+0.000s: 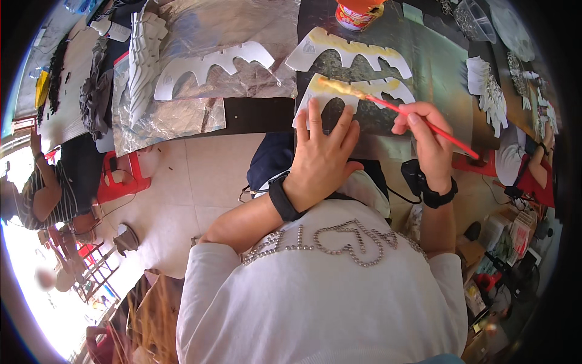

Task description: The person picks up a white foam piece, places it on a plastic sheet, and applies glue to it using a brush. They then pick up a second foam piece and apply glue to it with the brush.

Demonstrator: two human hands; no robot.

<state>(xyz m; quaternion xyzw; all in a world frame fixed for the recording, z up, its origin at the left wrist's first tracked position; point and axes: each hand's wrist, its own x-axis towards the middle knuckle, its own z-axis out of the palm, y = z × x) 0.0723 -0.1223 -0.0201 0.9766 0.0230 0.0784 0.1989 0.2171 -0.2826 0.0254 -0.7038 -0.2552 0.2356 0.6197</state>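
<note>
My left hand (322, 155) lies with its fingers spread, the fingertips pressing on the lower edge of a white scalloped cut-out piece (316, 91). Between thumb and fingers, my right hand (430, 142) grips a red-handled brush (447, 135). Its tip, coated in yellowish paste, touches the piece along its upper edge. Just beyond lies a second white scalloped piece (330, 41) with yellowish smears. To the left, a third scalloped piece (209, 62) looks plain white and rests on a plastic-covered surface.
A red tub (356, 17) stands at the far edge of the dark work surface (442, 79). Stacked white pieces (144, 60) and a white bottle (111, 29) are at left. More white pieces (487, 91) lie at right. Other people sit at both sides, near red stools (121, 179).
</note>
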